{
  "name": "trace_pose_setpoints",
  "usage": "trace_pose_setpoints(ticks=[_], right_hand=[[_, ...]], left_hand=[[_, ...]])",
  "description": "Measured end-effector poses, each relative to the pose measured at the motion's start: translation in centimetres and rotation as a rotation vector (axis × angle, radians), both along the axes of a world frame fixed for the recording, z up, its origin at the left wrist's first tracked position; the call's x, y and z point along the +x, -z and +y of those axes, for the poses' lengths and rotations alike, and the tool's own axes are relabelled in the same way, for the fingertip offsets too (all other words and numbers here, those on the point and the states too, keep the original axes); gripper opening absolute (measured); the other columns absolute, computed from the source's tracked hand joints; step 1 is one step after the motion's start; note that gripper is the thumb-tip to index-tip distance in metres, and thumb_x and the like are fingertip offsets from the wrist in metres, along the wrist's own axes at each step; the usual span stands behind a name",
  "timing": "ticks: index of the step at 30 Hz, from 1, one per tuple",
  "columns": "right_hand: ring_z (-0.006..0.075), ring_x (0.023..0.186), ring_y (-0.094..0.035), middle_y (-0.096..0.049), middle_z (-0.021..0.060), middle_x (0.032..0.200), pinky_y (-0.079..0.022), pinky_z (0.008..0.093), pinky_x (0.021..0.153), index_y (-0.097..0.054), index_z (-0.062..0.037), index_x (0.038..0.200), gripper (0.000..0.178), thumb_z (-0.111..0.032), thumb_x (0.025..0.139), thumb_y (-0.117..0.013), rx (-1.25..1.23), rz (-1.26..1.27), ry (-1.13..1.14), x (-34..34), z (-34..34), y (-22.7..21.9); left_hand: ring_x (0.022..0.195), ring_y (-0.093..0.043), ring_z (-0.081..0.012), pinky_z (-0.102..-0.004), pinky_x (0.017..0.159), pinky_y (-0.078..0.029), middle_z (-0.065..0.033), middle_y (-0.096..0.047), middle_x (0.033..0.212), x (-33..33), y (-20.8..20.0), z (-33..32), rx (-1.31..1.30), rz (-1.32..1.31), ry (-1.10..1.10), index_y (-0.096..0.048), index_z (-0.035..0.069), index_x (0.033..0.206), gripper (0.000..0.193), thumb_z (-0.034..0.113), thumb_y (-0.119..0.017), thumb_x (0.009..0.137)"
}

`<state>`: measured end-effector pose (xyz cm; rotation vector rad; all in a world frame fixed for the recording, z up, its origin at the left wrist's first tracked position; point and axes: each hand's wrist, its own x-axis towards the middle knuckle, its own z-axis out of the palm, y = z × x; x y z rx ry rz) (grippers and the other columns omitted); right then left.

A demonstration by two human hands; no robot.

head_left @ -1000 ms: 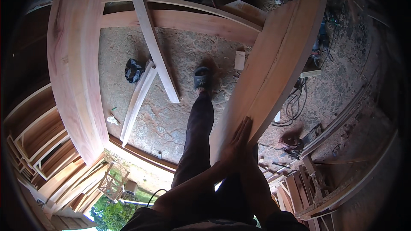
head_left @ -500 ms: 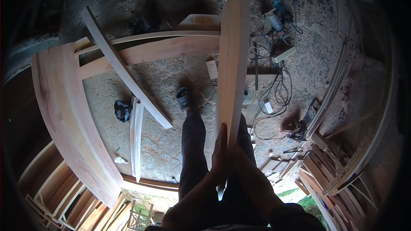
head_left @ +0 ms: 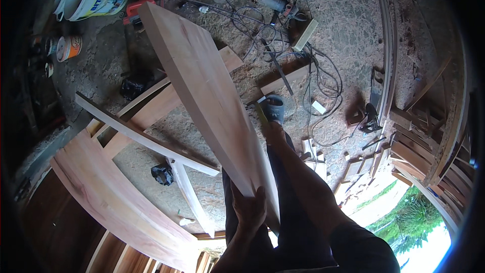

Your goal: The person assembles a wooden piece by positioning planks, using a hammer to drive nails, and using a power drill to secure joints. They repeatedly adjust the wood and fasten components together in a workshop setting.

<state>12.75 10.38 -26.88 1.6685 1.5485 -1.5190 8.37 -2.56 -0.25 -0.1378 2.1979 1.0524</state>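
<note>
Over the rough floor (head_left: pixel 348 35), we have the thick plank (head_left: pixel 202 81) slanting before our legs, its near end already raised and not set down, our left hand (head_left: pixel 248 210) gripping that end, our right hand (head_left: pixel 274 134) closed around a slim yellowish tool (head_left: pixel 262 115), a wide board (head_left: pixel 113 189) lying toward the floor's left edge.

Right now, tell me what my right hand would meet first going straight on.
Beyond the slim yellowish tool it holds, your right hand would probably meet the right edge of the thick wooden board first; depth is unclear, so it could pass beneath.
</note>
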Motion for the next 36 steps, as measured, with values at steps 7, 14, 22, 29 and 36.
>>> trace_pose_setpoints(ticks=[7, 14, 22, 29, 36], right_hand=[[0.0207, 0.054, -0.062, -0.062, 0.0107, 0.068, -0.053, 0.0356, 0.050, -0.065, -0.0011, 0.091, 0.028, -0.027, 0.090, -0.054, 0.014, -0.033, 0.044, 2.2, 5.9, 4.5], [0.0137, 0.055, -0.059, -0.058, 0.0028, 0.066, -0.050, 0.0309, 0.046, -0.064, -0.0054, 0.094, 0.018, -0.023, 0.091, -0.061, -0.185, 0.141, 0.469, 11.2, 9.6, 5.2], [0.0158, 0.059, -0.060, -0.062, 0.0062, 0.076, -0.051, 0.0315, 0.046, -0.061, -0.0080, 0.111, 0.029, -0.029, 0.091, -0.058, -0.039, -0.106, 0.413, 20.3, 13.6, 4.6], [0.0304, 0.076, -0.068, -0.062, 0.0268, 0.114, -0.056, 0.0418, 0.067, -0.031, -0.0064, 0.148, 0.068, -0.024, 0.086, -0.055, -0.126, -0.449, 0.068, 31.1, 0.7, -12.0], [0.0230, 0.103, -0.061, -0.063, 0.0165, 0.117, -0.049, 0.0357, 0.085, -0.045, -0.0063, 0.140, 0.055, -0.033, 0.092, -0.052, -0.446, -0.462, 0.105, 47.0, -17.3, -31.3]], left_hand=[[0.108, -0.055, -0.0309, -0.0424, 0.093, -0.045, -0.0223, -0.053, 0.122, -2.3, -0.2, 2.2, -0.034, 0.091, -0.062, -0.042, -0.007, 0.131, 0.073, 0.041, -0.072, 0.085], [0.107, -0.056, -0.0277, -0.0395, 0.090, -0.046, -0.0197, -0.055, 0.122, -1.9, 0.3, 2.4, -0.009, 0.185, -0.059, -0.046, -0.008, 0.128, 0.061, 0.032, -0.070, 0.088], [0.105, -0.056, -0.0275, -0.0388, 0.090, -0.046, -0.0196, -0.056, 0.121, -1.6, 0.5, 3.1, 0.027, 0.154, -0.026, -0.047, -0.009, 0.126, 0.062, 0.032, -0.071, 0.086], [0.110, -0.056, -0.0369, -0.0454, 0.092, -0.046, -0.0267, -0.054, 0.120, -1.9, 1.7, 0.6, -0.004, 0.256, 0.060, -0.037, -0.012, 0.131, 0.073, 0.038, -0.066, 0.087], [0.107, -0.057, -0.0440, -0.0464, 0.091, -0.046, -0.0310, -0.056, 0.115, -2.6, 0.6, 2.0, 0.163, 0.287, 0.044, -0.040, -0.006, 0.131, 0.054, 0.010, -0.055, 0.081]])
